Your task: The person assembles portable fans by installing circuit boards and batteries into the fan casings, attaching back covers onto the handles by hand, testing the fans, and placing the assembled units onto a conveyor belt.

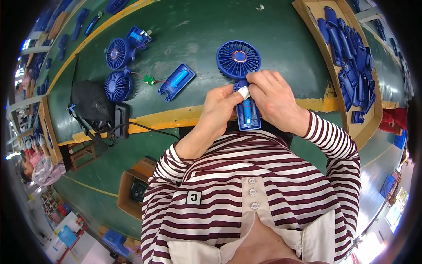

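In front of my chest is a blue handheld fan, its round grille head (238,58) pointing away from me. The handle is opened up, with a light-blue cylindrical battery (247,113) and thin red wires showing inside. My left hand (216,107) grips the fan at the neck from the left, its thumb wrapped in something white (244,92). From the right, my right hand (273,97) pinches at the same neck with bent fingers. What lies between its fingertips, fan edge or wire, is hidden.
Left on the green table are two more opened fans (118,53) (118,86), a green circuit board (149,79) and a handle shell with battery (179,82). A black mesh bag (91,100) sits near the edge. To the right, a cardboard tray (314,22) holds several blue handle shells.
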The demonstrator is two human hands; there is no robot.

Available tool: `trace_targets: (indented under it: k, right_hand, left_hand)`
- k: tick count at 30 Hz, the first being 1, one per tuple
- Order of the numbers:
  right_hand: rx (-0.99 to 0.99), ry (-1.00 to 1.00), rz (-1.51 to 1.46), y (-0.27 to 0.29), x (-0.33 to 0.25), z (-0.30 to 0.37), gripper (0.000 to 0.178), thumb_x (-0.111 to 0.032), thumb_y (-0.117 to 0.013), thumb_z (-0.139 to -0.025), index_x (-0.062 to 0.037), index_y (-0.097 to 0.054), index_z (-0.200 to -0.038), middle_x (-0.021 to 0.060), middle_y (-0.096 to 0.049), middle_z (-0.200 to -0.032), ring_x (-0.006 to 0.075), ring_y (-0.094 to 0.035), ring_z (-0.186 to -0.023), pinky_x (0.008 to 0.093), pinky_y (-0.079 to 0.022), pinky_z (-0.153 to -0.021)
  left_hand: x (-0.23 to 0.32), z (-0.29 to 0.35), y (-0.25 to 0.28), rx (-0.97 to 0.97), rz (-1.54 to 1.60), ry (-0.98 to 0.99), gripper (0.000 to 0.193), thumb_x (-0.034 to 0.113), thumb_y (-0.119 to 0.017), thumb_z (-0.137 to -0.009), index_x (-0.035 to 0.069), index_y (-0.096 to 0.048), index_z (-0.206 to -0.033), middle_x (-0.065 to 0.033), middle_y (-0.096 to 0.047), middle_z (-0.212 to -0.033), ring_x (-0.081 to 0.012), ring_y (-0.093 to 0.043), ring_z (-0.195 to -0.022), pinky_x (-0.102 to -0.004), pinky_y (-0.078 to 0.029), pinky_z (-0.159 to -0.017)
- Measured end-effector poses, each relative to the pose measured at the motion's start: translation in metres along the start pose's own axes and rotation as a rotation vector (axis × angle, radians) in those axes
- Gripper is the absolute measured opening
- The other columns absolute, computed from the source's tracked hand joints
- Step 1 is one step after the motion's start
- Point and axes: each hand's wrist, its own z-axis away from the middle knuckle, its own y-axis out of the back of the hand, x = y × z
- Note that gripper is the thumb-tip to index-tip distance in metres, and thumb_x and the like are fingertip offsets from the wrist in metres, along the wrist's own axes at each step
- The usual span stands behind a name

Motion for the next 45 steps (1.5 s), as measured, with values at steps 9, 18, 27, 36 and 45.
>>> trace_targets:
  k: [9, 18, 27, 36, 45]
  right_hand:
    - [-0.044, -0.119, 0.095, 0.001, -0.002, 0.005, 0.009, -0.008, -0.057, -0.064, -0.0074, -0.05, -0.069, 0.006, -0.049, -0.068, 0.0212, -0.052, -0.063, 0.0323, -0.036, -0.06]
    - [-0.057, -0.145, 0.0, -0.005, 0.009, 0.008, 0.011, -0.007, -0.058, -0.064, -0.0058, -0.048, -0.069, 0.0073, -0.05, -0.065, 0.0242, -0.053, -0.06, 0.0339, -0.039, -0.056]
    - [-0.093, -0.184, -0.067, 0.004, 0.008, 0.008, 0.011, -0.01, -0.061, -0.064, -0.0057, -0.052, -0.07, 0.0087, -0.055, -0.067, 0.0251, -0.058, -0.063, 0.0364, -0.042, -0.057]
    - [0.168, -0.528, -0.586, -0.011, -0.009, 0.019, 0.054, -0.011, -0.067, -0.072, 0.0048, -0.042, -0.117, 0.0119, -0.058, -0.087, 0.0194, -0.058, -0.074, 0.0294, -0.048, -0.067]
    - [0.119, -0.861, -1.321, -0.02, -0.003, 0.016, 0.041, -0.007, -0.064, -0.078, 0.0, -0.048, -0.116, 0.0053, -0.058, -0.082, 0.0092, -0.056, -0.071, 0.0239, -0.049, -0.063]
  left_hand:
    - [-0.008, -0.003, -0.004, 0.011, 0.042, -0.05, 0.014, 0.009, -0.05, -0.086, 0.0, -0.059, -0.09, -0.0014, -0.058, -0.076, -0.0078, -0.055, -0.063, -0.023, -0.047, -0.055]
    - [-0.012, -0.011, -0.007, 0.08, 0.043, 0.024, 0.014, 0.007, -0.048, -0.083, -0.002, -0.058, -0.086, -0.0042, -0.058, -0.074, -0.01, -0.056, -0.057, -0.0233, -0.048, -0.05]
    - [-0.002, -0.018, 0.004, -0.108, 0.04, 0.045, 0.019, 0.006, -0.049, -0.084, -0.004, -0.055, -0.099, -0.0081, -0.06, -0.087, -0.0145, -0.061, -0.073, -0.028, -0.053, -0.064]
    - [0.009, -0.023, 0.007, -0.003, 0.06, -0.339, 0.03, 0.012, -0.053, -0.086, -0.004, -0.049, -0.111, -0.0193, -0.059, -0.104, -0.0285, -0.06, -0.093, -0.0377, -0.05, -0.081]
    - [0.009, -0.02, 0.003, -0.021, 0.061, -0.463, 0.043, 0.009, -0.059, -0.081, -0.006, -0.044, -0.118, -0.0213, -0.055, -0.11, -0.0292, -0.056, -0.101, -0.0395, -0.045, -0.088]
